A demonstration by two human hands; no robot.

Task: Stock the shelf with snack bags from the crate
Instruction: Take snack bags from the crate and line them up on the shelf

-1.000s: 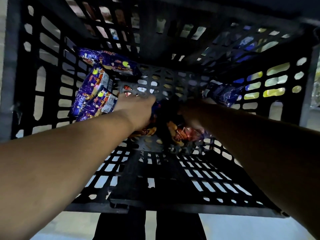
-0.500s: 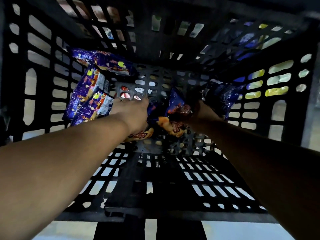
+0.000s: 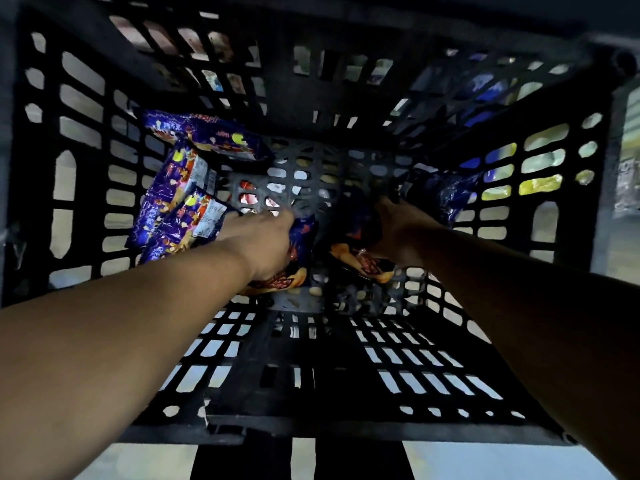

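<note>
Right hand (image 3: 398, 233) now lower, grasping snack bag (image 3: 360, 258), left hand (image 3: 266, 240) grasping another bag (image 3: 277, 282)

Nothing reads cleanly here: the purple snack bags (image 3: 180, 202) at nine o'clock in the black crate (image 3: 79, 140) carry pale characters and white label panels, perhaps ingredient print, all too small and blurred to make out.

Looks like a shop, dimly lit. Deep black slotted crate (image 3: 83, 174) holding identical purple snack bags (image 3: 173, 202) along its left wall; through the crate's right wall slots, blurred rows of coloured packaged goods (image 3: 540, 183).
</note>
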